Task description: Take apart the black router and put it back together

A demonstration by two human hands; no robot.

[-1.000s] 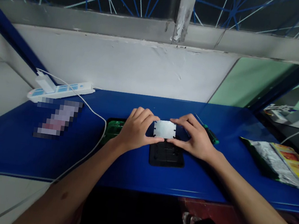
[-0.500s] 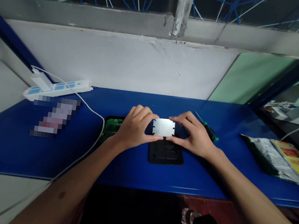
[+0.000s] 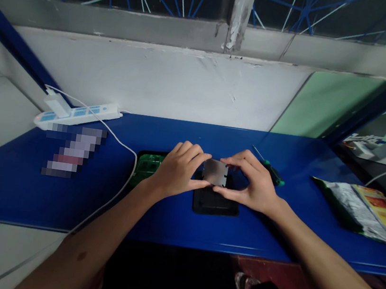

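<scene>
A small flat metal plate (image 3: 215, 172) with dark notches along its short sides is held between both hands. My left hand (image 3: 179, 167) pinches its left end between thumb and fingers. On the right end, my right hand (image 3: 250, 181) grips it the same way. Below the plate, a black plastic casing (image 3: 216, 203) lies on the blue table, partly hidden by the plate and hands. Beside my left hand is a black tray-like case with a green circuit board (image 3: 149, 164) in it. Beyond my right hand rests a screwdriver (image 3: 273, 171) with a green and black handle.
A white power strip (image 3: 78, 115) with a plugged-in charger sits at the back left. Its white cable (image 3: 130, 155) crosses the blue table (image 3: 167, 227) and hangs over the front edge. A shiny printed packet (image 3: 366, 212) lies at the right.
The plate has tilted in my hands, its face turning from bright to dull grey. Both hands appear slightly lower and further right, while the whole view has also shifted a little.
</scene>
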